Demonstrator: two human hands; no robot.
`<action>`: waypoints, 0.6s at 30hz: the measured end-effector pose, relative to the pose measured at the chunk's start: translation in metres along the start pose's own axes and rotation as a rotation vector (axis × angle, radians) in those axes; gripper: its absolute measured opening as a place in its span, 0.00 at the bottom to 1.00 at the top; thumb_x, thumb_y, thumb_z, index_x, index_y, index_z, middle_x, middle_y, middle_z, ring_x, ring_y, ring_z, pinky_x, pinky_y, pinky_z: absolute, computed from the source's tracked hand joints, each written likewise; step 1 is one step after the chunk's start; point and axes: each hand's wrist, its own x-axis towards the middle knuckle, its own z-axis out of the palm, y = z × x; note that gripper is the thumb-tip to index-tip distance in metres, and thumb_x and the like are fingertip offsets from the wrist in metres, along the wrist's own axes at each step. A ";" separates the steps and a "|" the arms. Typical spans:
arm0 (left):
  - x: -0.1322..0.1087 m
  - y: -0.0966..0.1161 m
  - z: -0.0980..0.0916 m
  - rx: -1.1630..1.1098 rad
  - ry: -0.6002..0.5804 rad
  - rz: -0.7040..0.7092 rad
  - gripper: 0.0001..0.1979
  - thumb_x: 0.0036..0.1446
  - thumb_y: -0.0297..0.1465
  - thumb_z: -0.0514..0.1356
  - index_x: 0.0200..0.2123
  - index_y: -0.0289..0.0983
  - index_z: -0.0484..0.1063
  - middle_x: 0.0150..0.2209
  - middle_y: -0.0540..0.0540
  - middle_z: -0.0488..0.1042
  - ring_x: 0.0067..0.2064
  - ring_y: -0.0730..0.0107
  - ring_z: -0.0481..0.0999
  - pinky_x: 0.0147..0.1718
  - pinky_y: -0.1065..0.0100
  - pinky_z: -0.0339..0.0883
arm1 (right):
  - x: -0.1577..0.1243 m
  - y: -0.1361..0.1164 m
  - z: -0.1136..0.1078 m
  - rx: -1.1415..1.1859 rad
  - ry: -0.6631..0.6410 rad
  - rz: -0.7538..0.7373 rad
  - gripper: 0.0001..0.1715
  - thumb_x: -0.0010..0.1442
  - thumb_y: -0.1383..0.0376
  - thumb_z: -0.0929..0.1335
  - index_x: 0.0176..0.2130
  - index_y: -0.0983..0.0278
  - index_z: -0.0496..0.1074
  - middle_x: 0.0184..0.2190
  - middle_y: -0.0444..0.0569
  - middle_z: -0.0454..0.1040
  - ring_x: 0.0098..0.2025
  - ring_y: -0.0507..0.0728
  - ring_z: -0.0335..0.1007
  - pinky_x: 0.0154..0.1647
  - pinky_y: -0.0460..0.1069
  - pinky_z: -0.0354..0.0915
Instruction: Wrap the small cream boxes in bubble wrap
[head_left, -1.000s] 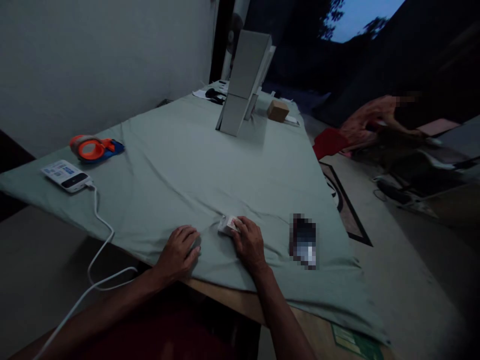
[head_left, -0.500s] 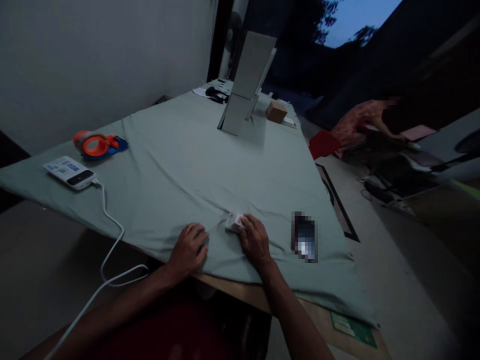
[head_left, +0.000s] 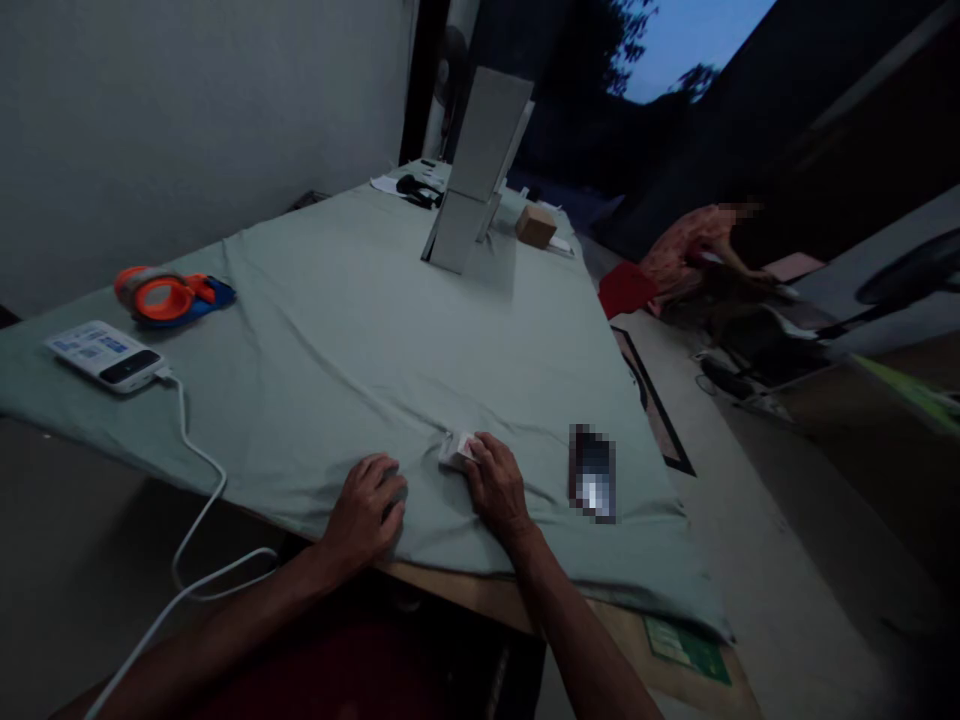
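Observation:
My right hand has its fingers and thumb on a small white box with a reddish mark, gripping it at its right end. The box lies on the pale green cloth that covers the table. To the left, my left hand rests on the cloth near the front edge. Its fingers are loosely bent and a little apart, with nothing visible in them. A dark phone-like object, blurred out by pixels, lies right of my right hand.
At left are an orange and blue tape dispenser and a white power bank with a white cable. Tall white boxes are stacked farther back, beside a brown box. Another person bends over at right.
The view has turned slightly right, so most things appear farther left. Both hands keep nearly the same places on the table, the right one still on the small white box.

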 end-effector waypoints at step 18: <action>0.065 0.019 0.023 -0.370 0.026 -0.389 0.29 0.62 0.34 0.54 0.64 0.41 0.48 0.60 0.37 0.60 0.61 0.54 0.62 0.58 0.51 0.61 | 0.050 -0.013 0.000 0.330 -0.072 -0.029 0.30 0.61 0.65 0.68 0.60 0.58 0.57 0.49 0.57 0.72 0.51 0.63 0.70 0.48 0.60 0.69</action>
